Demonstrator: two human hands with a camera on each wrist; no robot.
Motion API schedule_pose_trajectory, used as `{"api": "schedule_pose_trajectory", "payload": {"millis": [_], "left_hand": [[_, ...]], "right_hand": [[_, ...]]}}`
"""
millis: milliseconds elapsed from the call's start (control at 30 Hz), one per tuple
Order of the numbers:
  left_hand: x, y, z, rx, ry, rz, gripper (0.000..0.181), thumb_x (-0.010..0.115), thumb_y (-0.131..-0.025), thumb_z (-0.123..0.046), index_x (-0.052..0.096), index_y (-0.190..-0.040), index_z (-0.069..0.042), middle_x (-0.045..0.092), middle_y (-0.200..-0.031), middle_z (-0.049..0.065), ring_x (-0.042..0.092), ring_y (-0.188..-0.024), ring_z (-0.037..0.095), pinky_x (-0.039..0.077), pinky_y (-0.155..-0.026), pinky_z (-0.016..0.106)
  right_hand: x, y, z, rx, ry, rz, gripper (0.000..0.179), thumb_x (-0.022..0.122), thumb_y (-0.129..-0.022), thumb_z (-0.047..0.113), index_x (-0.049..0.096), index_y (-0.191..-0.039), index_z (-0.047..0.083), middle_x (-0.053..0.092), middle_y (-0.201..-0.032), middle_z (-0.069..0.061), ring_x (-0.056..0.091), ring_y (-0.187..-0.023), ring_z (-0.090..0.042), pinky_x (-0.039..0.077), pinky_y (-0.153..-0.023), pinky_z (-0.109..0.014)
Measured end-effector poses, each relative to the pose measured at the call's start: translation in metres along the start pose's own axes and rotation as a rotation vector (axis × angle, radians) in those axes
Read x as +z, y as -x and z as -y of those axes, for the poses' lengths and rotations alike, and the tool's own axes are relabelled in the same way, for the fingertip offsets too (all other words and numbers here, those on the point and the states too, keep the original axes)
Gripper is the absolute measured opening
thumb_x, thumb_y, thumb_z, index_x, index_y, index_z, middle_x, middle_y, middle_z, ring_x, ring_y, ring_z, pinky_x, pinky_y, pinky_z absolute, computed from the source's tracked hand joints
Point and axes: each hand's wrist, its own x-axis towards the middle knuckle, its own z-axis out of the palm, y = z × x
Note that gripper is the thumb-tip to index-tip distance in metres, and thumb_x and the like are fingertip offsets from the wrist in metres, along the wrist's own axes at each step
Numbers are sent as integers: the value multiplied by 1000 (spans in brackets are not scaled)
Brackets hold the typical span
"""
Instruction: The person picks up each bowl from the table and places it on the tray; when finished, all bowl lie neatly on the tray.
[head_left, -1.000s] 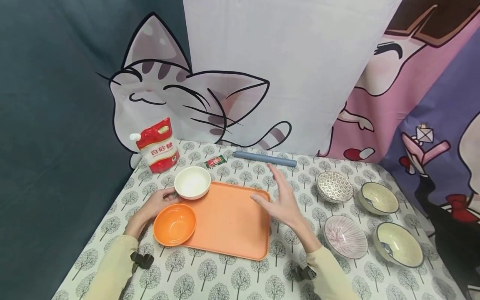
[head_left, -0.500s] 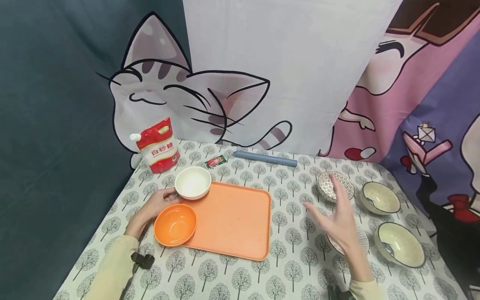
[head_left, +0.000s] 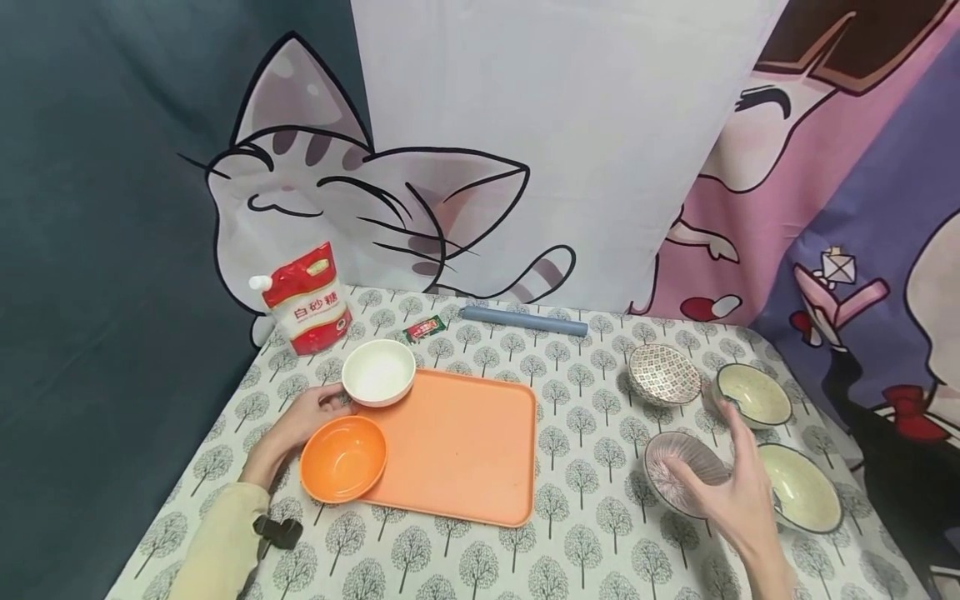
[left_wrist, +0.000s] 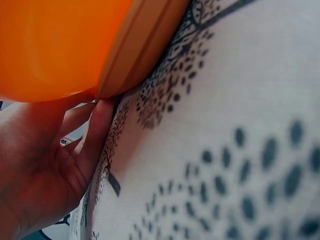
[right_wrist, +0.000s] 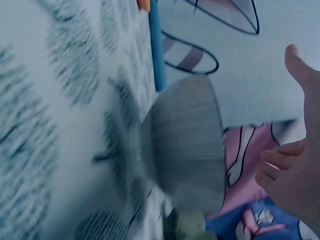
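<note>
My left hand (head_left: pixel 303 423) holds the left edge of the orange tray (head_left: pixel 480 450), its fingers partly hidden between two bowls. A white bowl (head_left: pixel 378 372) sits at the tray's back left corner; an orange bowl (head_left: pixel 343 460) sits at its front left. From the left wrist, a fingertip meets the tray's rim (left_wrist: pixel 137 55) below the orange bowl (left_wrist: pixel 55 45). My right hand (head_left: pixel 738 492), thumb and fingers spread, hovers over the pinkish striped bowl (head_left: pixel 675 454). In the right wrist view a gap shows between that hand (right_wrist: pixel 295 160) and the bowl (right_wrist: pixel 187 145).
A patterned bowl (head_left: pixel 663 375) and two cream bowls, one behind (head_left: pixel 757 392) and one in front (head_left: pixel 806 492), stand around the striped one. At the back are a red sugar pouch (head_left: pixel 309 304), a small green-red packet (head_left: pixel 424 328) and a blue-grey rod (head_left: pixel 525 320).
My right hand has moved right, from the tray's right side to above the striped bowl. The left hand stays at the tray's left edge. The head view has shifted slightly.
</note>
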Motion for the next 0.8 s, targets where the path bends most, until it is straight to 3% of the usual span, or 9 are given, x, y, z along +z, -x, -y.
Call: {"api": "schedule_pose_trajectory", "payload": {"millis": [233, 533, 800], "left_hand": [[-2, 1, 0, 23, 46, 22, 72, 68, -98, -27, 37, -151, 10, 54, -84, 5, 50, -78, 18, 44, -66, 25], [0, 0, 0, 6, 26, 14, 72, 68, -97, -28, 38, -150, 11, 56, -87, 6, 50, -80, 18, 44, -68, 25], [0, 0, -1, 29, 17, 7, 68, 67, -98, -23, 40, -149, 12, 56, -86, 6, 50, -79, 18, 44, -67, 25]], "right_hand": [[-2, 14, -20, 31, 45, 82, 116, 88, -74, 26, 15, -164, 24, 25, -166, -18, 24, -147, -53, 17, -109, -78], [3, 25, -34, 161, 81, 207, 125, 88, -76, 35, 2, -164, 12, 14, -164, -33, 19, -143, -64, 20, -100, -84], [6, 26, -43, 171, 139, 238, 137, 93, -69, 39, 0, -161, -2, 11, -159, -41, 22, -137, -68, 23, -98, -83]]}}
